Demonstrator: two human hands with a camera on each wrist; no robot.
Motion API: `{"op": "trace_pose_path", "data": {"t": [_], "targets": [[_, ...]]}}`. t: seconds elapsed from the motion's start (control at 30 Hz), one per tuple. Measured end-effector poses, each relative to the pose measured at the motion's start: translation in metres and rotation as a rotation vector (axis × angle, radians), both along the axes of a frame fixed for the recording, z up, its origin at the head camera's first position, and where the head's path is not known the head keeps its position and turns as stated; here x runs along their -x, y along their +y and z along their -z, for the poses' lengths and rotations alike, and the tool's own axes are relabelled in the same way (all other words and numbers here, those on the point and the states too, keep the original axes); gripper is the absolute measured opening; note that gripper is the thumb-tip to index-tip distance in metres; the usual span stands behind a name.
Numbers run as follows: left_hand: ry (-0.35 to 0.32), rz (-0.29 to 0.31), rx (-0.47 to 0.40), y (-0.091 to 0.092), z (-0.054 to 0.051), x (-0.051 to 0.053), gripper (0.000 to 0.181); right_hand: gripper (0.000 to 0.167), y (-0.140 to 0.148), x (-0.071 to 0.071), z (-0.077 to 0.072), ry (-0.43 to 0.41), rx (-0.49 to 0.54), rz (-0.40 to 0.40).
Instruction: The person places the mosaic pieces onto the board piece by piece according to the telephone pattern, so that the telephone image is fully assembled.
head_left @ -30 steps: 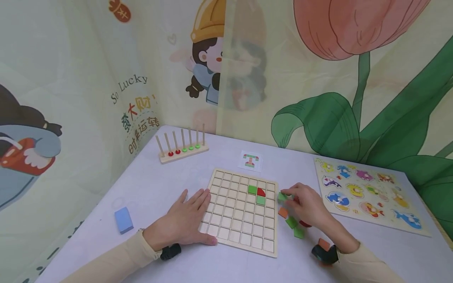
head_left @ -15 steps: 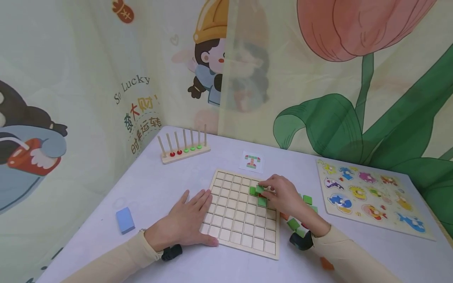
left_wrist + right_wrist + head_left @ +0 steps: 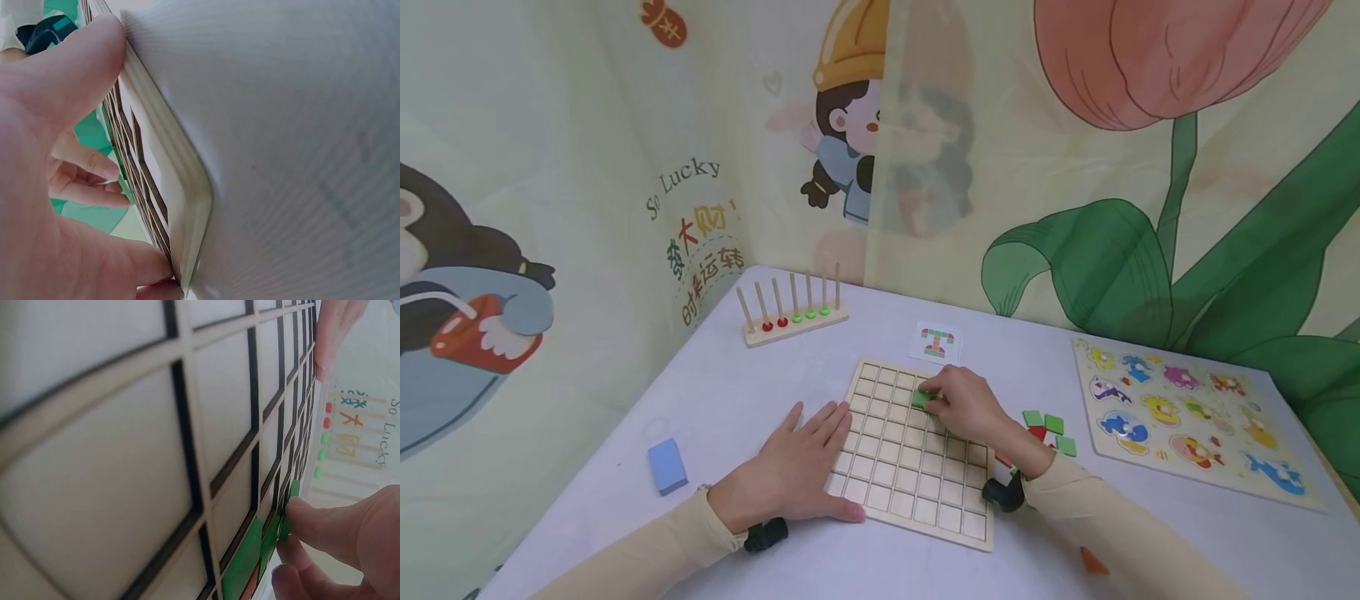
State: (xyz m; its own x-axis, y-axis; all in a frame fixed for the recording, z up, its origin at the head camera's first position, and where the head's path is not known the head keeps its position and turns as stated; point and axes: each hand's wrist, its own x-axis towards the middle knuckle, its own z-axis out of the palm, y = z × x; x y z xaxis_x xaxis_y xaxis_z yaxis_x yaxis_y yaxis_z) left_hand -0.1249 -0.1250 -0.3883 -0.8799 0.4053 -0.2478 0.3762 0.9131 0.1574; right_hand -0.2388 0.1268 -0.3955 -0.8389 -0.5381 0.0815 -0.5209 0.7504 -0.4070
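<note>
My right hand [image 3: 966, 404] pinches a green square tile [image 3: 921, 399] between thumb and fingers, at the far part of the wooden grid board [image 3: 895, 500]. In the right wrist view the pinched tile stands up slightly from the grid, beyond a green tile [image 3: 244, 562] and a red piece [image 3: 251, 584] set in cells. From the head these set pieces are mostly hidden by my right hand. My left hand [image 3: 797, 462] lies with fingers spread along the board's left side. Its thumb [image 3: 94, 59] touches the near edge in the left wrist view.
A card with a tile pattern [image 3: 936, 342] lies behind the board. Loose green tiles [image 3: 1054, 424] and a red piece [image 3: 1037, 433] sit to the right. Around them are an animal puzzle [image 3: 1195, 417], a peg stand [image 3: 797, 325], a blue block [image 3: 667, 467] and an orange piece [image 3: 1093, 561].
My right hand has picked up a green tile right of the board and carried it left over the grid to the far rows. My left hand stays on the board's left side.
</note>
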Motion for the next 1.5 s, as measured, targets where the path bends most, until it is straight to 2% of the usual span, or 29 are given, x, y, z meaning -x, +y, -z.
{"op": "trace_pose_path", "data": {"t": [0.23,0.7,0.87,1.1,1.3,1.5], "targets": [[0.001,0.004,0.010,0.001,-0.003,-0.001,0.125,0.024,-0.002,0.001,-0.001,-0.024,-0.004,0.021],[0.002,-0.001,0.012,0.001,-0.004,-0.001,0.126,0.027,0.001,0.012,-0.002,-0.174,0.050,0.046],[-0.001,-0.003,0.002,0.000,-0.004,-0.001,0.126,0.029,0.003,0.010,-0.002,-0.164,0.067,0.034],[0.002,-0.006,0.000,0.000,-0.002,-0.001,0.124,0.035,0.013,0.004,-0.003,-0.103,0.130,0.030],[0.010,0.006,-0.004,-0.001,-0.002,-0.002,0.123,0.033,0.040,-0.004,-0.012,-0.063,0.167,0.103],[0.020,0.013,0.005,-0.001,-0.002,-0.002,0.122,0.035,0.082,-0.012,-0.017,-0.060,0.144,0.235]]}}
